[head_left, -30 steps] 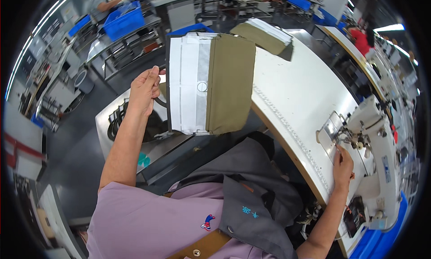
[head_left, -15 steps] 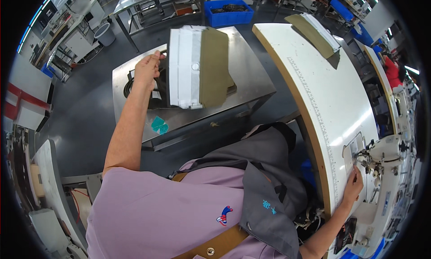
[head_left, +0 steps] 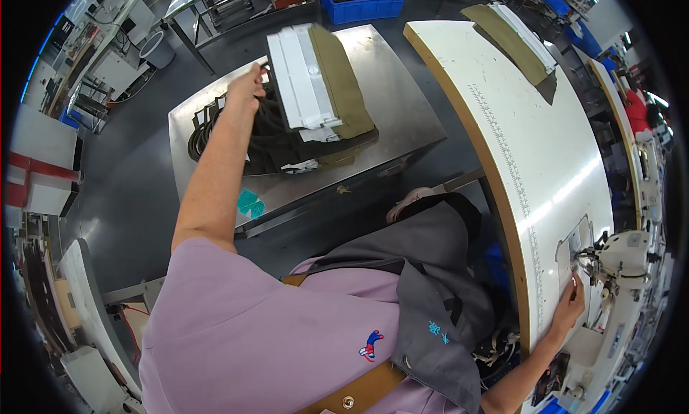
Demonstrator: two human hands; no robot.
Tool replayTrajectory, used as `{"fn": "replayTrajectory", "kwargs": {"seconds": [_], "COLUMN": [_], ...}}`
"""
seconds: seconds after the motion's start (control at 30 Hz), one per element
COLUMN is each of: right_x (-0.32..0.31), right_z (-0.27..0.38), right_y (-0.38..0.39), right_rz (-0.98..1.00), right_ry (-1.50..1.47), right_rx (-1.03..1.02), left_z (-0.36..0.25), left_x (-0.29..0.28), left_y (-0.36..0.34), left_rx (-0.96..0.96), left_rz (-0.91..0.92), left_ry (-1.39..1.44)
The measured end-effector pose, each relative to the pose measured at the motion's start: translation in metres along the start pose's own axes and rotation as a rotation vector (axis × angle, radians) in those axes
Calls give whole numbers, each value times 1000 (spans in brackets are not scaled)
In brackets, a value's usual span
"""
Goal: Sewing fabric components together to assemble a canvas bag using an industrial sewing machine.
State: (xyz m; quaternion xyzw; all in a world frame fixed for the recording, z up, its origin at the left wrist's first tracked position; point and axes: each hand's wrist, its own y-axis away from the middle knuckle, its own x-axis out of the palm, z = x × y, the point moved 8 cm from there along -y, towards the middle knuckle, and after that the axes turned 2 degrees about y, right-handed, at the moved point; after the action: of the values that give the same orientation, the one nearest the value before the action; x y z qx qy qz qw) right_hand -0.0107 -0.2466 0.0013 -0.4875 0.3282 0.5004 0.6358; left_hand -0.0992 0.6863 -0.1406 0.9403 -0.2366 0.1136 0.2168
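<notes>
My left hand [head_left: 247, 91] is closed on the dark edge of an olive fabric panel [head_left: 336, 77] that has white strips along one side. The panel is tilted over a pile of dark strapped fabric pieces [head_left: 269, 152] on a steel table [head_left: 409, 102]; whether it touches the pile, I cannot tell. At the right, my right hand [head_left: 569, 306] rests by the needle area of a sewing machine [head_left: 626, 260]. Its fingertips are pressed together beside the metal plate, and anything between them is too small to make out.
The white sewing table [head_left: 531, 148] has a printed scale along its near side. Another olive and white panel [head_left: 513, 48] lies at its far end. A teal scrap [head_left: 250, 203] is at the steel table's front edge. Beyond stand a blue bin [head_left: 362, 8] and a bucket [head_left: 156, 52].
The olive panel has tilted, and its lower edge has swung up and away, uncovering more of the pile below. My right hand stays beside the machine; the whole view has shifted slightly.
</notes>
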Motion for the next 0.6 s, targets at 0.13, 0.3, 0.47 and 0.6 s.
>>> {"fn": "replayTrajectory", "kwargs": {"seconds": [0.13, 0.3, 0.47, 0.6], "right_x": [0, 0, -1, -1], "right_z": [-2, -2, -4, -7], "right_y": [1, 1, 3, 3], "right_rz": [6, -23, -20, -29], "right_ry": [30, 24, 11, -22], "right_rx": [-9, -18, -6, 19], "left_z": [45, 42, 34, 48], "left_x": [0, 22, 39, 26], "left_y": [-5, 3, 6, 1], "left_rx": [-22, -15, 39, -53], "left_rz": [-54, -3, 53, 13], "left_ry": [-201, -210, -220, -136]}}
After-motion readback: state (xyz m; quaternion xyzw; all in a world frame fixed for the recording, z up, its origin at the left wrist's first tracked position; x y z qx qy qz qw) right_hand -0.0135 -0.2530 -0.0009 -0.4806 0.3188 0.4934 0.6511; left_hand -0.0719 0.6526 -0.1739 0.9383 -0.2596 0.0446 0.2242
